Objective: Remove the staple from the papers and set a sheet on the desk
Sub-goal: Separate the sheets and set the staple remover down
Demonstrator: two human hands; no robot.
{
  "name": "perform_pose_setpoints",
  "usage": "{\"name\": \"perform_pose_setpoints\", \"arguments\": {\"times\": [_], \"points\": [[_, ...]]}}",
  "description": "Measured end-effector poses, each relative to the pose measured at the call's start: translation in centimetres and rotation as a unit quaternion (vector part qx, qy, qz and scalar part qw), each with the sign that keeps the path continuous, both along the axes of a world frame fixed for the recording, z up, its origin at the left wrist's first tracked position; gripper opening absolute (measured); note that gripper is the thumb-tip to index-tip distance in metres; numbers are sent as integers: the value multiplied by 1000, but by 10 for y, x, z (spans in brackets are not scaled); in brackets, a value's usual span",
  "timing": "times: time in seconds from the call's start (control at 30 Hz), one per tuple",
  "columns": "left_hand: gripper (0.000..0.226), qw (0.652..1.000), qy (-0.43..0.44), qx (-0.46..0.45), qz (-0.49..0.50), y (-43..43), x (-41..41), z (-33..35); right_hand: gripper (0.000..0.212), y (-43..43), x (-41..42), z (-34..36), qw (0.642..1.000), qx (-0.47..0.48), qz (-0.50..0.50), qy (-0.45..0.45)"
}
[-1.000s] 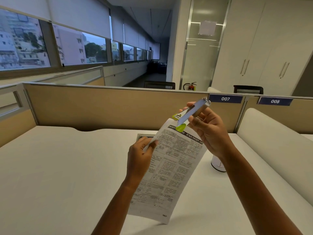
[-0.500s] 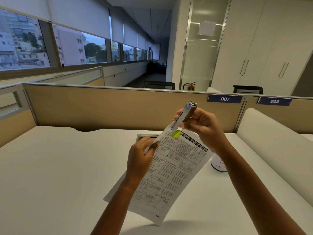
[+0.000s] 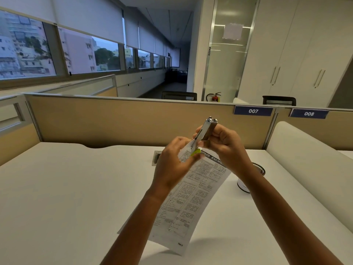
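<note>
The papers hang in the air above the tabletop, their long axis running from the top corner down towards the viewer. The printed headline is partly readable as "ESTIMATES – HUMAN POVE…". The left hand pinches that top corner with curled fingers, beside a green tab. The right hand grips a metal staple tool, which is steeply tilted with its lower tip at the corner between both hands' fingers. The staple itself seems too small to make out. Beyond the fingers, partition plates read "007" and "008".
</note>
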State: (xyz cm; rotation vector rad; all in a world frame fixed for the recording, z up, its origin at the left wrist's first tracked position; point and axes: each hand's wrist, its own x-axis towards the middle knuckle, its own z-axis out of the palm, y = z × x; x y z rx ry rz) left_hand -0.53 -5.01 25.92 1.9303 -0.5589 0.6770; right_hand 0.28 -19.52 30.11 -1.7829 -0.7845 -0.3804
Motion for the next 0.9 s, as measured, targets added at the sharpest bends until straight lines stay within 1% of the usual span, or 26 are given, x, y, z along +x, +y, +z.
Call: {"name": "perform_pose_setpoints", "arguments": {"times": [0.03,0.07,0.17,0.27,0.33,0.4,0.43,0.53,0.57,0.63,0.7,0.77,0.8,0.83,0.9], "points": [[58,1000,-13,-4,2,-1,2,1,31,1,0,0,1000,4,-1,-1],[52,1000,-24,-9,4,-1,3,1,32,2,-1,-1,1000,5,-4,-2],[46,997,-62,8,46,-3,5,-3,30,4,0,-3,1000,11,-24,-10],[39,990,-102,14,101,-10,3,-7,22,8,2,-7,998,22,-55,-23],[33,992,-84,-15,92,-13,3,-7,21,10,3,-10,997,22,-71,-31],[25,997,-37,-42,54,-12,4,-6,21,10,5,-10,996,10,-78,-40],[25,998,-11,-40,38,-11,4,-6,21,10,5,-11,996,7,-80,-42],[39,999,36,-21,13,-7,7,-9,21,7,8,-10,997,0,-73,-37],[41,998,44,-31,14,-6,8,-11,21,7,9,-11,998,1,-64,-29],[38,996,46,-61,45,-2,13,-16,23,6,9,-13,999,25,-44,-14],[31,991,54,-91,84,5,19,-23,27,4,9,-16,995,90,-43,-2],[23,983,75,-130,109,12,24,-30,24,-2,8,-21,985,148,-93,-6],[17,978,84,-152,120,16,24,-31,22,-6,9,-26,977,155,-144,-12],[12,972,90,-174,129,19,23,-32,24,-12,12,-33,968,148,-203,-15],[9,961,94,-215,147,24,20,-33,32,-27,22,-56,947,98,-305,3]]}}
